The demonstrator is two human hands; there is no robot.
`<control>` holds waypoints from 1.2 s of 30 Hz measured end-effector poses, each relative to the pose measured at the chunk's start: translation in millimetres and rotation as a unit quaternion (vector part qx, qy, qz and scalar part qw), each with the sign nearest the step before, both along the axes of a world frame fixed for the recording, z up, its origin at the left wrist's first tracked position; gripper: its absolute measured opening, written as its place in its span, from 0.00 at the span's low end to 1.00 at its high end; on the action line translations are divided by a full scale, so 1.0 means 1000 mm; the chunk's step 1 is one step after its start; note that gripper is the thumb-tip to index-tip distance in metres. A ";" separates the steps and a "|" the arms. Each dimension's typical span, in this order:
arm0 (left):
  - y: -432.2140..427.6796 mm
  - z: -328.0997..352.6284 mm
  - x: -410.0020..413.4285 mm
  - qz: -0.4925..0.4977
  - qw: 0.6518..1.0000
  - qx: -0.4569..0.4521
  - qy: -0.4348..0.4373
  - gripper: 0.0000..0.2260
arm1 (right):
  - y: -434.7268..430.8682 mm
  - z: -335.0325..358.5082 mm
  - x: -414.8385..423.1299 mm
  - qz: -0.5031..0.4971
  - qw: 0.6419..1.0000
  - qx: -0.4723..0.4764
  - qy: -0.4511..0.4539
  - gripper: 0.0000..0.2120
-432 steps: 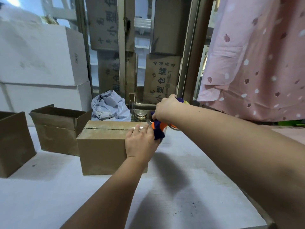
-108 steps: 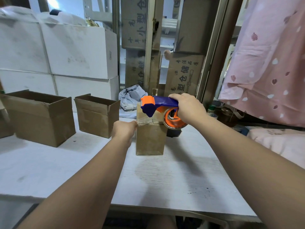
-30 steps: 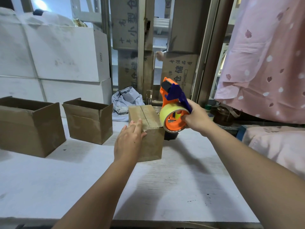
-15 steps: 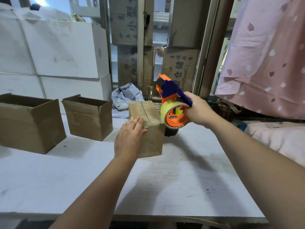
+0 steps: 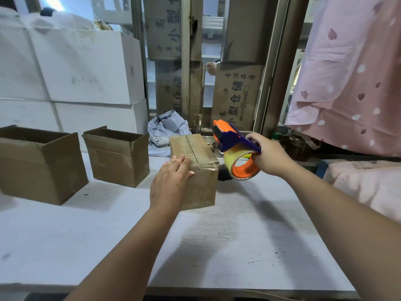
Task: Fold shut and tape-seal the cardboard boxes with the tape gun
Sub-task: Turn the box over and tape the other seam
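One white table (image 5: 238, 246) carries a large open box (image 5: 39, 170) far left, a small open box (image 5: 117, 161) beside it, and a closed box (image 5: 201, 187) mid-table. Tape gun (image 5: 234, 142) is just right of the closed box, gripped by right hand (image 5: 271, 155), its tape possibly stuck to the box edge. Left hand (image 5: 171, 181) lies flat on the box's near top edge.

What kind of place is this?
Probably a packing or storage room: stacked white cartons and printed brown cartons behind the table, open cardboard boxes, and a tape gun in the right hand.
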State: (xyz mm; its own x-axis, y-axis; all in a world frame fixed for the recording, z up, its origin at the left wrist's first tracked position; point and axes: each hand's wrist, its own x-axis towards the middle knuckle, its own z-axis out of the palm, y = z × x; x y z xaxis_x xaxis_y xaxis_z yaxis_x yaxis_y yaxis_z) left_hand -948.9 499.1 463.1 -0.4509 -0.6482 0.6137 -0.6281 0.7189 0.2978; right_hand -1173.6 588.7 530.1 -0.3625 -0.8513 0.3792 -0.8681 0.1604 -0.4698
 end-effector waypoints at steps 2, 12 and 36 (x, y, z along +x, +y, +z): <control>-0.001 0.000 0.000 -0.003 1.000 -0.014 0.002 0.17 | -0.003 -0.015 -0.004 0.004 1.000 -0.007 -0.018 0.23; -0.016 0.003 0.009 -0.007 0.986 -0.145 -0.078 0.17 | -0.009 -0.053 -0.008 0.009 0.992 -0.030 -0.124 0.29; -0.026 -0.002 0.009 -0.039 0.989 -0.144 -0.009 0.20 | -0.003 0.011 -0.006 0.038 0.999 -0.012 0.015 0.25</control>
